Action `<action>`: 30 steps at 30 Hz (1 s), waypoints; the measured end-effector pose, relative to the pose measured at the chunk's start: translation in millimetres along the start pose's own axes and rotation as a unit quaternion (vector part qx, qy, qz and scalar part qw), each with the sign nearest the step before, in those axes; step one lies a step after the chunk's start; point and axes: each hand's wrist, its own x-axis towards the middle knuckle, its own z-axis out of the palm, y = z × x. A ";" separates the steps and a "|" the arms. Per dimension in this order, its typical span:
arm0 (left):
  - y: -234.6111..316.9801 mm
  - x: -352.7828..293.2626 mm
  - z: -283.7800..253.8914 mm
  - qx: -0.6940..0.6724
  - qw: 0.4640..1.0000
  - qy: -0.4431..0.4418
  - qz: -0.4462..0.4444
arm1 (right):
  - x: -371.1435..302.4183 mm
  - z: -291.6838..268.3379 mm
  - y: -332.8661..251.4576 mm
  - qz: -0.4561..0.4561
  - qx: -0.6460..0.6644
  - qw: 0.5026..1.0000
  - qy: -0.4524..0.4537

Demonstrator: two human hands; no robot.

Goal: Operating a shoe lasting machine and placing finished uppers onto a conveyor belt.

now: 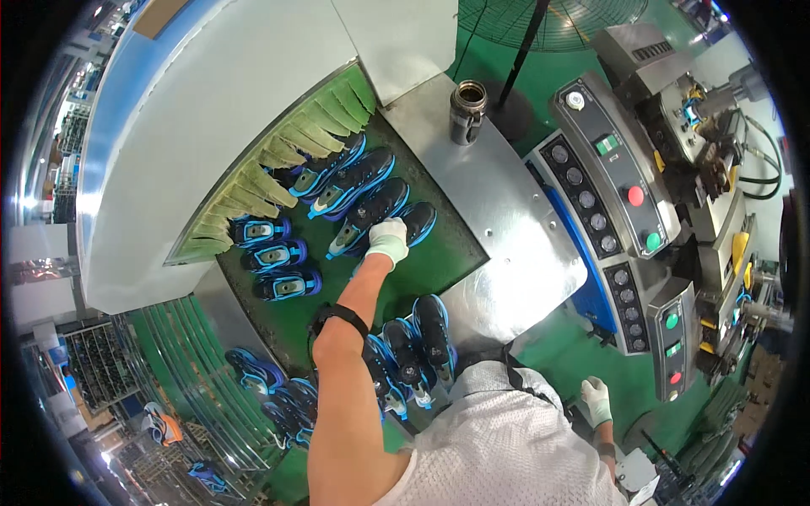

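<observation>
My left hand (388, 240), in a white glove, reaches over a green conveyor belt (451, 255) and is closed on a black sneaker with blue edging (419, 221). Part of that shoe is hidden under the hand. Right beside it lies another black sneaker (377, 205), with several more stretching back toward a curtain of green strips (245, 192). Off to the right, away from the shoes, my right hand (596, 401) is also gloved. It holds nothing, and its thumb stands apart from its loosely bent fingers.
Three sneakers (280, 255) sit at the belt's left side; others (413, 350) stand close to my body. A metal flask (467, 112) rests on the steel table (506, 215). Machines with a button panel (620, 160) fill the right. Behind stands a fan (553, 21); a roller rack (198, 371) lies left.
</observation>
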 end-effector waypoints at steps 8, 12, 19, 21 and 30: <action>50.2 -101.6 -64.8 -0.246 0.954 0.141 0.103 | 8.0 37.1 -118.4 -0.192 -0.018 0.978 -0.075; 124.4 -204.6 -142.9 -0.540 0.796 0.161 0.220 | -59.1 48.1 -256.5 -0.211 0.049 0.950 -0.224; 157.0 -162.4 -66.1 -0.711 0.586 0.001 0.389 | -107.0 43.8 -300.0 -0.011 0.437 0.510 -0.741; 239.9 -188.0 -160.3 -0.462 0.664 0.240 0.537 | -13.8 63.2 -254.1 -0.022 0.505 0.571 -0.647; 405.4 -184.5 -250.4 -0.564 0.707 0.186 0.385 | -18.2 -166.1 -233.2 -0.351 0.500 0.709 -0.352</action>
